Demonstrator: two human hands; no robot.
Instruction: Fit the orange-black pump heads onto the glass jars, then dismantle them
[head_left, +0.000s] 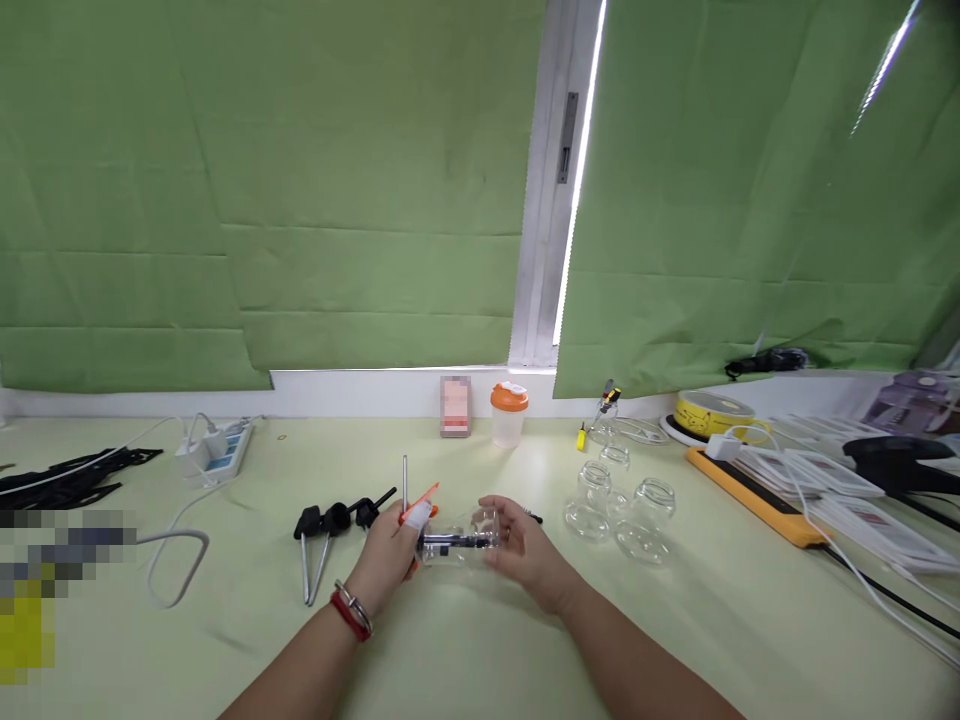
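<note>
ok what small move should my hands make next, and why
Probably steady the clear jar with the right hand: its fingers are at one end, while the left hand has an orange item to manage too.

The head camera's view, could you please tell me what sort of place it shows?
Probably a worktable in a home or small office, judging by the green curtains, white power strip and lidded cup.

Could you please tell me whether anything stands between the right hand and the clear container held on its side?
Nothing visible does. The right hand's fingers are right at the near-upright end of the clear container, and the left hand is at its opposite end. The standing glass jars are farther right, outside that gap.
</note>
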